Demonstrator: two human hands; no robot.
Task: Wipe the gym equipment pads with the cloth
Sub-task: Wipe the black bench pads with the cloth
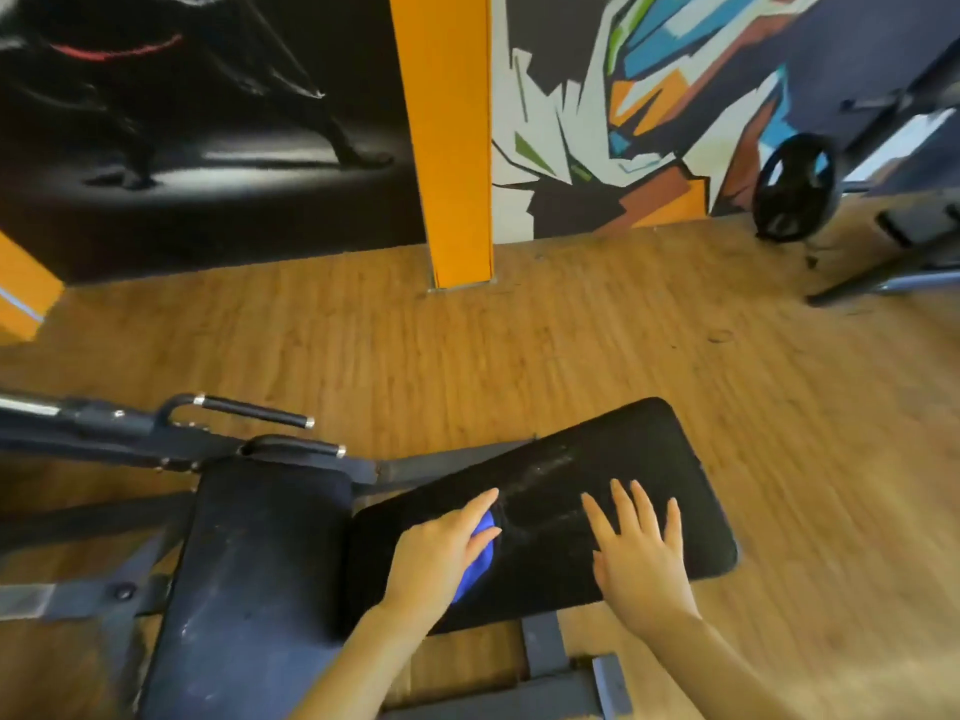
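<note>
The left hand (441, 550) lies palm down on a blue cloth (479, 556), its fingers spread over it and lightly bent, pressing it onto the black pad (613, 459); only a strip of the cloth shows at the right edge of the hand. The right hand (641, 556) rests flat on the same pad just to the right, its grip wide open, fingers straight and spread, holding nothing. The pad is tilted, with faint streaks on it far of the two hands. To the left a second, dark blue pad (249, 553) adjoins it on a grey metal frame with two black handles (260, 410) at its far end. Beyond lies wooden floor (467, 356), an orange pillar (449, 137) and, far right, a weight plate (792, 192).
</note>
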